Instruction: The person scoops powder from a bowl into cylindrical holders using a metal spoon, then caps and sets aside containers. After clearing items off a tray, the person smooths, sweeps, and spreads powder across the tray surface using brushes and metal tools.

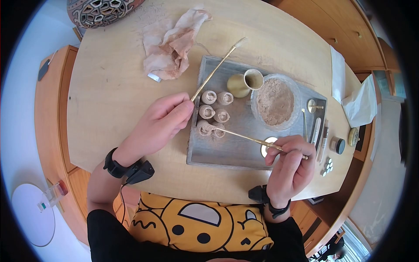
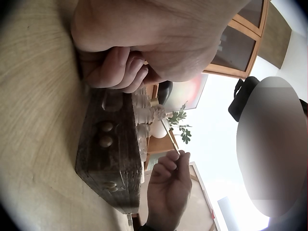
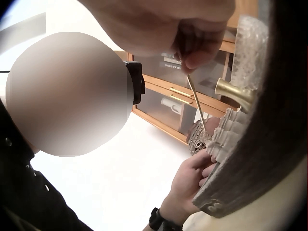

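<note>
My left hand [image 1: 163, 120] pinches a brush with a thin gold handle [image 1: 212, 73], bristles pointing up and away, and rests beside the left edge of the grey wooden tray [image 1: 218, 165]. In my right hand [image 1: 291, 166] is a slim gold tool [image 1: 244, 136], held like a pen. Its far end lies at the nearest of several small clear cups [image 1: 209, 97], which stand in two columns at the tray's left. Brown powder fills the cups and dusts the tray around the nearest ones. The tool's tip is hidden in powder at the cup rims.
A clear bowl of brown powder [image 1: 276, 105] and a brass vase [image 1: 238, 85] stand in the tray. A gold disc [image 1: 269, 146] lies partly behind the right hand. Beyond are a stained cloth [image 1: 172, 48], a small dark-lidded jar [image 1: 337, 145] and a patterned pot [image 1: 102, 13].
</note>
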The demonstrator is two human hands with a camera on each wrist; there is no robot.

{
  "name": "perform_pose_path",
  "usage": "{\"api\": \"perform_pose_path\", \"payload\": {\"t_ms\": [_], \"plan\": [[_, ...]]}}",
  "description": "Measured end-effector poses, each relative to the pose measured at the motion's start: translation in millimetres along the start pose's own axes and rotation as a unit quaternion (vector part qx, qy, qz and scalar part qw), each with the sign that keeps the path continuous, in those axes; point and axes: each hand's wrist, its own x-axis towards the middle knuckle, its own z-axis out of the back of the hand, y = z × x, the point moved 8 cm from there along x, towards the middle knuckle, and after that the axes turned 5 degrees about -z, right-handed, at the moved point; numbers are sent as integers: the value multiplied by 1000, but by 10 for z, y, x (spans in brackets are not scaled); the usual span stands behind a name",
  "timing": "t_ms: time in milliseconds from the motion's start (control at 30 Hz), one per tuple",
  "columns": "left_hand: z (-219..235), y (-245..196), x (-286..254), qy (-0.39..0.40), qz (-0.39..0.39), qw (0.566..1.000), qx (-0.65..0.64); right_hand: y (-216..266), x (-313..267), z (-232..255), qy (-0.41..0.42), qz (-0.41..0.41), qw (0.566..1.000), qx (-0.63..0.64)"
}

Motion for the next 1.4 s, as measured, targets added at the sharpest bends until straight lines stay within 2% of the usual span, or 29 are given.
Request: {"api": "perform_pose_path", "payload": {"t_ms": [167, 233, 267, 333, 367, 400, 467, 500, 533, 600, 633, 733, 800, 867, 1100, 1300, 1400], "plan": [[-1, -4, 6, -2, 0, 1000, 3, 73, -2, -45, 36, 54, 997, -32], [4, 5, 10, 3, -3, 1000, -3, 180, -26, -33, 37, 130, 988, -78], [4, 9, 9, 3, -3, 1000, -3, 175, -20, 1, 37, 130, 988, -78], [3, 2, 10, -1, -12, 1000, 1, 233, -35, 145, -23, 170, 979, -107], [-7, -4, 13, 3, -12, 1000, 0, 250, -38, 267, -101, 142, 980, -94], [1, 0, 8, -2, -2, 1000, 2, 265, -39, 417, -164, 165, 968, -95], [-9, 4, 4, -1, 7, 1000, 2, 338, -10, 640, -274, 135, 936, -175], [3, 16, -2, -10, 16, 1000, 1, 386, 17, 706, -278, 156, 918, -236], [16, 32, -6, -21, 26, 999, 2, 402, 15, 719, -279, 157, 917, -238], [8, 25, -4, -17, 21, 1000, 2, 328, 70, 674, -245, 85, 907, -332], [6, 20, -7, -16, 17, 1000, 2, 254, 79, 678, -227, 58, 918, -319], [12, 16, -8, -16, 12, 1000, 11, 191, 122, 623, -196, 49, 941, -271], [11, 23, -9, -18, 10, 1000, 11, 141, 132, 632, -199, 21, 948, -247], [15, 13, -3, -21, 7, 1000, 11, 24, 160, 655, -201, -41, 958, -198], [9, -4, -9, -19, 11, 1000, 14, -123, 189, 813, -229, -67, 969, -66], [1, -17, -12, -19, 12, 1000, 15, -151, 169, 784, -237, -76, 969, -5], [8, -13, -11, -14, 14, 1000, 16, -96, 157, 653, -196, -65, 979, 2]]}}
